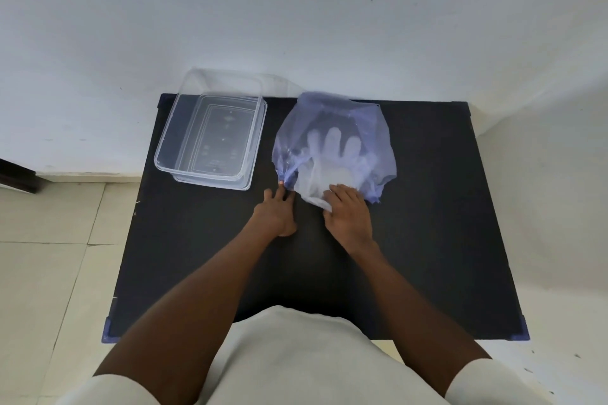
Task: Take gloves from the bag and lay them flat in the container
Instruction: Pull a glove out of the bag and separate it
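Both hands work the blue bag (pixel 335 122): my left hand (pixel 274 212) pinches its edge. My right hand (pixel 348 212) lies flat on a clear glove (pixel 329 154); the clear container (pixel 210 131) sits empty

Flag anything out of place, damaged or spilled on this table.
Nothing stands out. The clear container sits upright and empty, the blue bag holds the gloves, and nothing is spilled on the black table.

1. No readable text here: the clear container (pixel 210 131) at the table's (pixel 427 207) far left corner has embossed marks on its base, too faint to make out.
2. The bluish bag (pixel 332 115) carries no legible print.
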